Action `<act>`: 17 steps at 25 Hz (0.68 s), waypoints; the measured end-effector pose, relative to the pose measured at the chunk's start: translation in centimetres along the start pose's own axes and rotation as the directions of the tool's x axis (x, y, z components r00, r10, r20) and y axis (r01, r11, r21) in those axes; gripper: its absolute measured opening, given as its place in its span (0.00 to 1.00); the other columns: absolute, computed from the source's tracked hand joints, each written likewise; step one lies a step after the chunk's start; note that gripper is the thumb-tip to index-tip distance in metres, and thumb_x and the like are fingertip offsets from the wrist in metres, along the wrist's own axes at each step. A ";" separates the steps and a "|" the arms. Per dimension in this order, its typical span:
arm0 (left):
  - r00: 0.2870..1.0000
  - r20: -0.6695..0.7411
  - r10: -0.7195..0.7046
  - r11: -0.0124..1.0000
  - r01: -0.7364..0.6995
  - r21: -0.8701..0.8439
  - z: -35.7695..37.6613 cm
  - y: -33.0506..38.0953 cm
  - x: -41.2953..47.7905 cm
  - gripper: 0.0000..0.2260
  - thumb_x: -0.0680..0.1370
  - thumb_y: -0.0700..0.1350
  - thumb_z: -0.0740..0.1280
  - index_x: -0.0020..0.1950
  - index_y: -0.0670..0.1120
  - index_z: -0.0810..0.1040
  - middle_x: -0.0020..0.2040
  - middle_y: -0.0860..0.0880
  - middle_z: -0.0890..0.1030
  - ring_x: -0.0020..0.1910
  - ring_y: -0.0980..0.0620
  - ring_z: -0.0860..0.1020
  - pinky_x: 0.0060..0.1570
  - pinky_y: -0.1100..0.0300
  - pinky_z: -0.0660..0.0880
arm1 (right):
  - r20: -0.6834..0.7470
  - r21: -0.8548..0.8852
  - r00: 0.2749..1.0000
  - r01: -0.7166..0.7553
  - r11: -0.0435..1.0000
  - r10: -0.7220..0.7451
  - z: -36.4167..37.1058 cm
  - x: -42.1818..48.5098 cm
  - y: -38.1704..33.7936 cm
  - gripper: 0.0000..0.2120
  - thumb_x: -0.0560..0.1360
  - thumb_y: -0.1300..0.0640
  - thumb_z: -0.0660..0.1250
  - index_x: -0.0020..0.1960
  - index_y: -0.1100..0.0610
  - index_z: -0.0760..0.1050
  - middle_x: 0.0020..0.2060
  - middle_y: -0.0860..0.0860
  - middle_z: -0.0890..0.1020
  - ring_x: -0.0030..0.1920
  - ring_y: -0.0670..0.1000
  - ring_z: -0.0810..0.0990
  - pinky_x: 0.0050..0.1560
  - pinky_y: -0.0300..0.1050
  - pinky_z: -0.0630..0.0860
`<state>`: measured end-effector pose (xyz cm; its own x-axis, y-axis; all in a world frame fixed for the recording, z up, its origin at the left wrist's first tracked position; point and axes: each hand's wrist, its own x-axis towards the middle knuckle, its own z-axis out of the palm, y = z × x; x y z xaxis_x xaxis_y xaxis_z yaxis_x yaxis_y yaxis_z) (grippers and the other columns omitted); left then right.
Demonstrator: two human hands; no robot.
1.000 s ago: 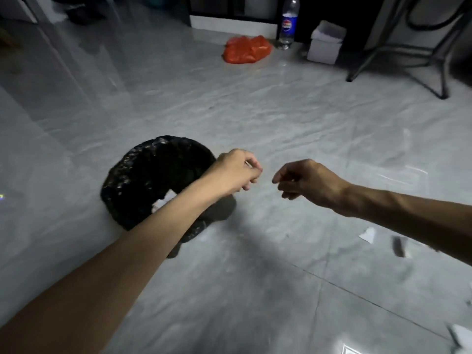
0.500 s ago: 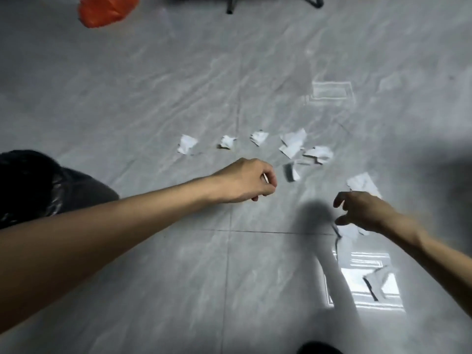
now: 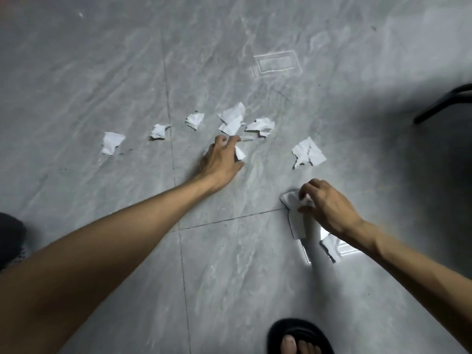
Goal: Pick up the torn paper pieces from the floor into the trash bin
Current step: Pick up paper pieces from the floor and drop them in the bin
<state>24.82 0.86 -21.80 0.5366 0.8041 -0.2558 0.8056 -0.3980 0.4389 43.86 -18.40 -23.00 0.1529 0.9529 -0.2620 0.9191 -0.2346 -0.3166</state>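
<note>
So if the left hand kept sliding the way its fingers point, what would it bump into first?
Probably the overlapping torn pieces just beyond the left hand. A small scrap already lies at its fingers. How high the hand is above the floor is hard to judge.

Open grey tile floor (image 3: pixel 102 60) lay beyond & left of the paper scraps (image 3: pixel 231 118); free approach from above everywhere there. Left hand (image 3: pixel 221 160) sat in the middle of the scrap row, blocking reach to the piece under it. Right hand (image 3: pixel 325 203) covered the near-right scrap. Dark chair leg (image 3: pixel 441 103) closed off far right. Sandalled foot (image 3: pixel 300 337) took the bottom edge; dark object (image 3: pixel 10 241) at left edge.
</note>
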 end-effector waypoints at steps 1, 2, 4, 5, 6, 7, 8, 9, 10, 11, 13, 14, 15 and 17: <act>1.000 0.012 -0.013 1.000 0.013 -0.003 0.6 0.4 1.2 0.26 0.74 0.48 0.69 0.70 0.52 0.65 0.68 0.44 0.67 0.65 0.41 0.71 0.60 0.46 0.72 | 0.014 -0.028 1.000 -0.009 1.000 0.010 0.3 -0.3 0.0 0.17 0.69 0.54 0.74 0.56 0.56 0.76 0.52 0.55 0.78 0.53 0.58 0.76 0.44 0.50 0.75; 0.999 0.027 -0.020 1.000 0.019 0.013 1.4 0.6 2.3 0.26 0.74 0.47 0.69 0.71 0.51 0.65 0.68 0.43 0.67 0.65 0.40 0.70 0.61 0.46 0.72 | 0.034 -0.056 0.999 -0.006 0.998 0.008 0.8 -0.4 -0.1 0.18 0.69 0.54 0.73 0.57 0.56 0.75 0.53 0.55 0.78 0.54 0.58 0.76 0.45 0.49 0.74; 1.000 0.005 -0.015 0.999 0.014 0.047 2.8 0.6 3.8 0.22 0.75 0.44 0.68 0.68 0.47 0.68 0.66 0.42 0.70 0.64 0.40 0.70 0.60 0.48 0.71 | 0.031 -0.050 0.999 0.025 0.998 -0.024 1.9 -0.1 -0.8 0.11 0.73 0.56 0.69 0.54 0.57 0.76 0.50 0.54 0.79 0.53 0.57 0.76 0.46 0.50 0.73; 0.999 -0.043 -0.011 0.999 0.012 0.032 3.2 0.6 4.3 0.18 0.75 0.41 0.67 0.65 0.44 0.71 0.64 0.41 0.72 0.62 0.40 0.72 0.59 0.51 0.71 | 0.026 -0.027 0.999 0.038 0.999 -0.038 2.0 0.0 -1.0 0.07 0.74 0.57 0.66 0.51 0.57 0.76 0.48 0.54 0.79 0.52 0.57 0.76 0.46 0.51 0.74; 0.995 -0.095 -0.016 1.000 0.016 -0.009 3.4 0.6 4.4 0.14 0.75 0.38 0.65 0.61 0.42 0.75 0.62 0.40 0.74 0.60 0.40 0.73 0.56 0.54 0.71 | 0.024 -0.005 0.999 0.043 0.999 -0.043 1.9 0.0 -1.1 0.05 0.75 0.58 0.65 0.49 0.57 0.77 0.47 0.54 0.80 0.51 0.56 0.77 0.47 0.51 0.74; 0.991 -0.130 -0.035 0.998 0.027 -0.062 3.5 0.6 4.4 0.11 0.75 0.36 0.64 0.57 0.40 0.78 0.59 0.40 0.76 0.57 0.41 0.75 0.51 0.57 0.70 | 0.009 0.045 1.000 0.023 0.999 -0.023 1.7 -0.3 -0.9 0.05 0.75 0.58 0.65 0.48 0.57 0.78 0.47 0.54 0.80 0.51 0.56 0.77 0.47 0.51 0.74; 0.987 -0.154 -0.054 0.992 0.035 -0.124 3.5 0.6 4.2 0.09 0.75 0.34 0.63 0.53 0.40 0.80 0.56 0.40 0.78 0.55 0.42 0.77 0.47 0.60 0.68 | -0.033 0.120 0.999 -0.038 0.992 0.042 1.5 -1.0 -0.5 0.04 0.74 0.57 0.66 0.47 0.57 0.78 0.47 0.53 0.79 0.50 0.55 0.76 0.46 0.50 0.74; 0.984 -0.168 -0.061 0.980 0.027 -0.197 3.4 0.6 3.7 0.09 0.74 0.33 0.63 0.51 0.40 0.81 0.54 0.40 0.80 0.52 0.43 0.78 0.44 0.63 0.67 | -0.090 0.198 0.986 -0.122 0.972 0.142 1.5 -2.0 0.2 0.04 0.73 0.56 0.68 0.46 0.57 0.78 0.46 0.53 0.78 0.49 0.54 0.76 0.44 0.49 0.73; 0.983 -0.177 -0.052 0.963 0.002 -0.270 3.4 0.7 3.1 0.09 0.74 0.33 0.64 0.50 0.40 0.80 0.52 0.41 0.81 0.49 0.44 0.78 0.42 0.64 0.66 | -0.121 0.230 0.960 -0.222 0.948 0.254 1.5 -3.4 0.8 0.04 0.72 0.55 0.68 0.45 0.56 0.78 0.46 0.52 0.77 0.48 0.54 0.75 0.43 0.47 0.72; 0.982 -0.184 -0.031 0.946 -0.031 -0.324 3.4 0.8 2.3 0.10 0.73 0.33 0.64 0.52 0.40 0.78 0.51 0.42 0.81 0.47 0.44 0.78 0.40 0.64 0.66 | -0.111 0.197 0.936 -0.310 0.930 0.335 2.0 -4.9 1.3 0.05 0.72 0.53 0.68 0.44 0.55 0.77 0.47 0.52 0.77 0.47 0.55 0.75 0.42 0.48 0.72; 0.984 -0.176 0.030 0.933 -0.091 -0.349 3.3 1.1 0.5 0.14 0.73 0.35 0.67 0.58 0.42 0.73 0.50 0.45 0.78 0.45 0.46 0.75 0.38 0.64 0.64 | -0.028 -0.004 0.920 -0.392 0.920 0.391 3.4 -7.6 1.4 0.05 0.73 0.52 0.66 0.44 0.53 0.76 0.48 0.52 0.75 0.47 0.58 0.75 0.42 0.51 0.76; 0.987 -0.157 0.045 0.933 -0.098 -0.347 3.3 1.2 -0.2 0.17 0.73 0.37 0.67 0.61 0.43 0.71 0.50 0.47 0.76 0.44 0.47 0.74 0.38 0.64 0.63 | -0.011 -0.046 0.928 -0.373 0.927 0.373 3.9 -8.4 1.3 0.03 0.73 0.54 0.65 0.44 0.53 0.75 0.48 0.52 0.74 0.46 0.58 0.74 0.40 0.51 0.75; 0.991 -0.131 0.037 0.934 -0.081 -0.347 3.1 1.2 -0.8 0.19 0.73 0.39 0.68 0.62 0.44 0.69 0.50 0.48 0.74 0.44 0.48 0.73 0.37 0.64 0.63 | -0.003 -0.011 0.941 -0.337 0.941 0.337 4.3 -8.7 0.9 0.01 0.72 0.58 0.65 0.43 0.53 0.73 0.45 0.52 0.74 0.44 0.58 0.73 0.38 0.50 0.74; 0.996 -0.085 -0.010 0.931 -0.022 -0.364 2.2 1.0 -1.7 0.19 0.73 0.41 0.69 0.63 0.46 0.70 0.50 0.48 0.74 0.42 0.48 0.73 0.33 0.60 0.65 | 0.018 0.125 0.965 -0.263 0.957 0.263 4.4 -8.2 0.2 0.08 0.68 0.66 0.63 0.37 0.54 0.69 0.38 0.51 0.73 0.38 0.57 0.74 0.34 0.45 0.70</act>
<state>25.23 -1.90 -22.86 0.5055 0.8426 -0.1859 0.6471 -0.2277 0.7276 41.22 -27.13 -24.93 0.3832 0.8540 -0.3520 0.7936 -0.4994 -0.3476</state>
